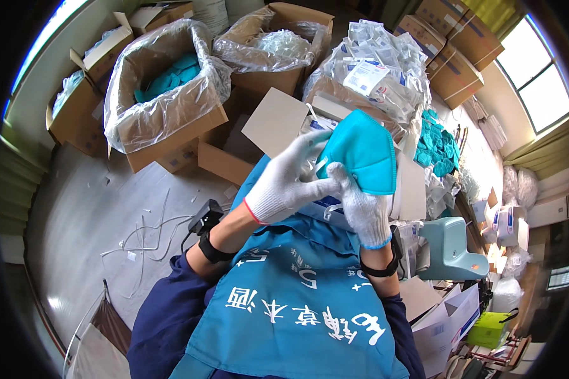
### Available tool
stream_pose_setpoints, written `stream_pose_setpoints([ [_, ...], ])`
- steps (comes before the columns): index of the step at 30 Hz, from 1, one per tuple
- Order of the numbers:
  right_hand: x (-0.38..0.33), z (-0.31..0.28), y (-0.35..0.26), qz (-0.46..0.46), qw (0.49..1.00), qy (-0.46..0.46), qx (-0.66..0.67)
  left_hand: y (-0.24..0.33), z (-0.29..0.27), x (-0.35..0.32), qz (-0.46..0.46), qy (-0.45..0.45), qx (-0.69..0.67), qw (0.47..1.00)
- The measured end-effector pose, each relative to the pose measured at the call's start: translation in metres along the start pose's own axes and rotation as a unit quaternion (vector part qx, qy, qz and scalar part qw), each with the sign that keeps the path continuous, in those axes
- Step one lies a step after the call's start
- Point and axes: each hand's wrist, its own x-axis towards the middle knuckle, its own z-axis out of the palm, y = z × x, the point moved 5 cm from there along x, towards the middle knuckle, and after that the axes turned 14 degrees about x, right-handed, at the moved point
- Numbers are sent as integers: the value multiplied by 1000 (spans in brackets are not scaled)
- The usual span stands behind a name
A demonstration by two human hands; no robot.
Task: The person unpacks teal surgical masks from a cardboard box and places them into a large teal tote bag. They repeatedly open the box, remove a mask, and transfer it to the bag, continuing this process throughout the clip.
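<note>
A teal folded face mask is held up in front of me, above my teal apron. My left hand, in a white knit glove, is closed at the mask's left edge, where a bit of white strap shows. My right hand, gloved the same way, grips the lower edge with its thumb on the front; its other fingers are mostly hidden behind. Just beyond the hands stands an open carton with white and blue packets inside, partly covered by the mask and my left hand.
Far left, a plastic-lined carton holds teal masks. Another lined carton stands beside it. Clear packets are heaped beyond the mask. Right of them lie loose teal masks and a pale teal plastic stool. White straps litter the floor at left.
</note>
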Motion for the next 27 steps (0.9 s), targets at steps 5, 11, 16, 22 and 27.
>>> stream_pose_setpoints([
  [5, -12, -6, -8, -54, 997, 47, -24, -17, 14, -5, -110, -123, -50, 985],
  [11, -31, 6, 9, -70, 997, 9, -34, -23, 11, -1, -115, 105, -92, 983],
  [16, -61, 23, 9, 58, 998, 12, 30, -7, -6, -4, -77, 185, -260, 945],
  [22, -84, 20, 7, 101, 995, -10, 13, 10, -21, -17, -21, 162, -242, 956],
  [27, -102, -3, -28, 132, 984, 45, 106, -5, -148, -29, 86, 391, 140, 906],
])
